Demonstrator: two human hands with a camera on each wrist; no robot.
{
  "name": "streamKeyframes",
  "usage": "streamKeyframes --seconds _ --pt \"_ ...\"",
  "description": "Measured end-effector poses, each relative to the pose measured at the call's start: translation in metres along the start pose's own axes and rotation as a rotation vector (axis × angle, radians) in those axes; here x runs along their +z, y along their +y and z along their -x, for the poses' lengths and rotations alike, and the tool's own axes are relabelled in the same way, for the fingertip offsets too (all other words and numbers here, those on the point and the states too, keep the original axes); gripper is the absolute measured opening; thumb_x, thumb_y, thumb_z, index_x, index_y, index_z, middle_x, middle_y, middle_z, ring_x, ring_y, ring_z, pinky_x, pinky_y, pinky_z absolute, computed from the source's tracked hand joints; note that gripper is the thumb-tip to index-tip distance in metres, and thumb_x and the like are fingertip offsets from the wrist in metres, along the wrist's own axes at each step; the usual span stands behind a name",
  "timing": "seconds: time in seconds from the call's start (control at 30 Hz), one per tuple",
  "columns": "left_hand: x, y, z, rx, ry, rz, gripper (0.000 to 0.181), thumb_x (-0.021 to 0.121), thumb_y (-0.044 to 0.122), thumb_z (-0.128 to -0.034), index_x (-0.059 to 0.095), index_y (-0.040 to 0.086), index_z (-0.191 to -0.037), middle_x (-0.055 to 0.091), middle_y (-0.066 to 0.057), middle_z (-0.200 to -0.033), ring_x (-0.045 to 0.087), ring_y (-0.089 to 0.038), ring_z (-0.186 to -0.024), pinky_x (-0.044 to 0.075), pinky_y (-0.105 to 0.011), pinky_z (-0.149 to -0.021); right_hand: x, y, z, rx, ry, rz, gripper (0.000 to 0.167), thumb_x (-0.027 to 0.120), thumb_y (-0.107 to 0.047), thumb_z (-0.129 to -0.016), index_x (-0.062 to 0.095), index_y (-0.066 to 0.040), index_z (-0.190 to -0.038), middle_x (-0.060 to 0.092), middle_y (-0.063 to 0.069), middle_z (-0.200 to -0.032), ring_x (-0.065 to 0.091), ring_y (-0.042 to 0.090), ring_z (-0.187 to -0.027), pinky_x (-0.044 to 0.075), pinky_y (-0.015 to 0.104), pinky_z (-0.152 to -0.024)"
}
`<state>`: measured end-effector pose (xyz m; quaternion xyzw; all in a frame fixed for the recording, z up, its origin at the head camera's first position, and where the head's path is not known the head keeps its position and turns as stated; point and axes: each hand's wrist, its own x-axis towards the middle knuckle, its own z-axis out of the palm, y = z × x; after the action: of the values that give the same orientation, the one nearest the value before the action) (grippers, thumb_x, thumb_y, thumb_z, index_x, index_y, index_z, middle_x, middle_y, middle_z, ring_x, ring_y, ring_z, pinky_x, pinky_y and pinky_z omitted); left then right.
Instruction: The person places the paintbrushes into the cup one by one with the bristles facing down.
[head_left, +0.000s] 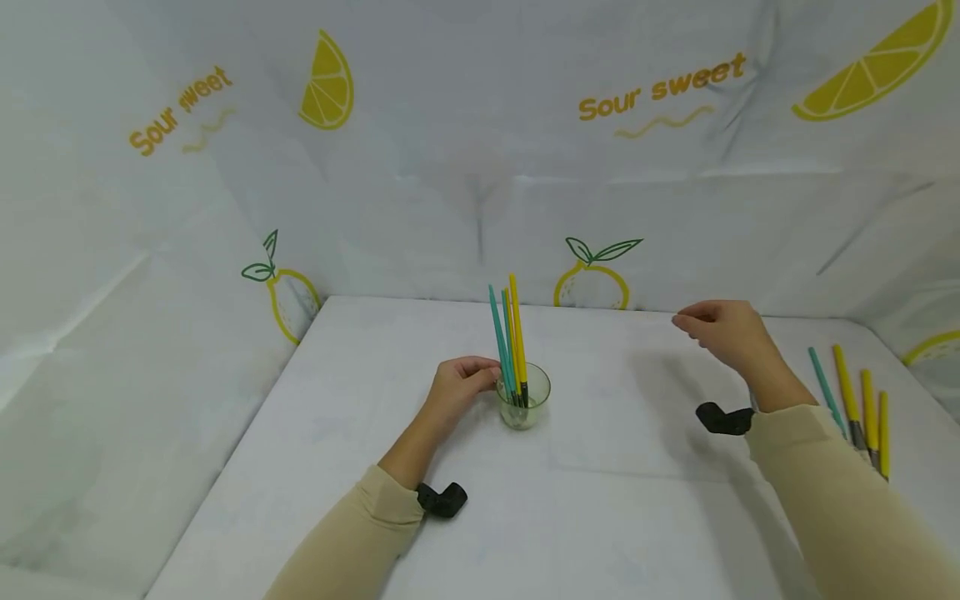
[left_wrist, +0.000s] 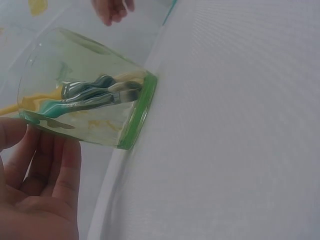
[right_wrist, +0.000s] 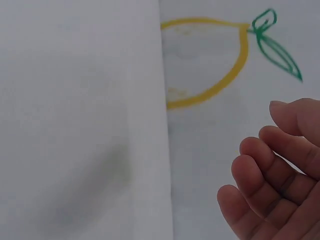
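A clear greenish glass [head_left: 534,414] stands upright on the white table. Several paintbrushes [head_left: 519,333] with teal and yellow handles lean in it, bristles down, as the left wrist view shows through the glass wall. My left hand [head_left: 459,388] holds the glass at its left side near the rim, thumb and fingertips at the edge. Raised over the right part of the table is my right hand [head_left: 723,333], its fingers loosely bent with nothing in them. In the right wrist view those relaxed fingers [right_wrist: 265,175] stand apart from everything.
More paintbrushes, one teal [head_left: 825,387] and several yellow [head_left: 847,383], lie at the table's right side, partly hidden by the right forearm. A white cloth [head_left: 450,208] printed with lemons hangs behind the table [head_left: 600,517]. Each wrist wears a black device [head_left: 442,500].
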<state>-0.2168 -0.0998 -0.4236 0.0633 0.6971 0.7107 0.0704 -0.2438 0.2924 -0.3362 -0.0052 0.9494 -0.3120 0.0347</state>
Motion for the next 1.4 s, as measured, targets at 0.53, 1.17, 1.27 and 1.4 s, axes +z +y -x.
streamKeyframes --seconds 0.53,1.17,1.27,1.4 --pt "0.003 0.0 0.001 -0.001 -0.014 -0.016 0.024 0.068 0.016 -0.0927 0.071 -0.002 -0.109 0.074 -0.005 -0.098 0.071 -0.014 -0.087 0.057 -0.032 -0.089 -0.029 0.101 0.008 0.288 -0.128 0.045 0.055 0.063 -0.045 -0.093 0.064 0.01 -0.098 0.059 0.0 -0.064 0.056 0.016 -0.064 0.048 0.03 -0.06" --pt "0.0 0.001 0.0 0.033 -0.018 -0.021 0.022 0.073 0.014 -0.0885 0.074 -0.003 -0.103 0.075 -0.008 -0.095 0.071 -0.014 -0.083 0.059 -0.039 -0.087 -0.02 0.116 0.009 0.338 -0.16 0.04 0.046 0.07 -0.041 -0.088 0.066 0.004 -0.085 0.059 0.0 -0.064 0.056 0.017 -0.063 0.048 0.031 -0.058" --pt "-0.002 0.002 -0.001 0.036 -0.02 -0.015 0.022 0.074 0.013 -0.0871 0.074 -0.003 -0.103 0.075 -0.009 -0.096 0.072 -0.013 -0.083 0.059 -0.036 -0.085 -0.02 0.115 0.009 0.332 -0.153 0.042 0.044 0.07 -0.041 -0.087 0.066 0.003 -0.083 0.059 0.0 -0.063 0.055 0.017 -0.062 0.048 0.031 -0.058" --pt "-0.004 0.005 -0.001 0.038 -0.02 -0.019 0.023 0.077 0.013 -0.0854 0.075 -0.003 -0.103 0.076 -0.009 -0.096 0.072 -0.014 -0.085 0.059 -0.032 -0.083 -0.02 0.114 0.009 0.325 -0.145 0.044 0.043 0.07 -0.041 -0.086 0.066 0.001 -0.081 0.058 -0.001 -0.062 0.055 0.016 -0.062 0.047 0.031 -0.057"
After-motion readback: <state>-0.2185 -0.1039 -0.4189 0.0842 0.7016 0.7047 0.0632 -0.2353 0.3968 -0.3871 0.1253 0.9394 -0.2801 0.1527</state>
